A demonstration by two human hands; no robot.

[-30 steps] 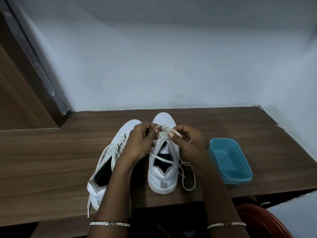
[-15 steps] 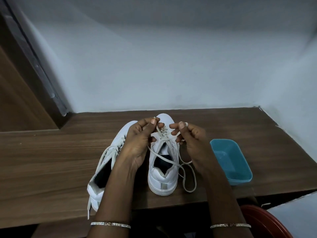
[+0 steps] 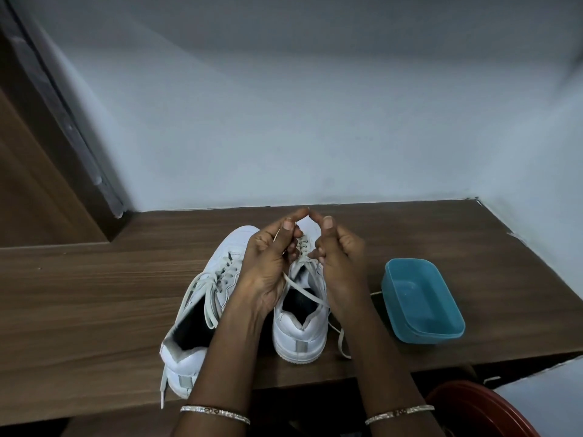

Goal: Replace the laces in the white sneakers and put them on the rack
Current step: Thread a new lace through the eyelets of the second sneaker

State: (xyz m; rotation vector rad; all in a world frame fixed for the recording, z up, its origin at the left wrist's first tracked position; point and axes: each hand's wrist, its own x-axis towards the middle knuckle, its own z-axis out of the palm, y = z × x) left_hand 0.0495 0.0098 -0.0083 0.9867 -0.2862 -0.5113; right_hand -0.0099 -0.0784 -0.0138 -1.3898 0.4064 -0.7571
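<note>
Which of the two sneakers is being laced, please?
The right sneaker, beside the blue tub: the left hand and right hand hold its lace. The left sneaker is not held.

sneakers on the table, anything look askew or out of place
The sneaker beside the one being laced lies skewed, heel right at the table front edge, its lace end trailing over it. Nothing looks spilled or damaged.

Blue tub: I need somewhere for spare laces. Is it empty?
Empty, it seems: the blue tub stands open-topped on the table, only its bare bottom showing inside.
</note>
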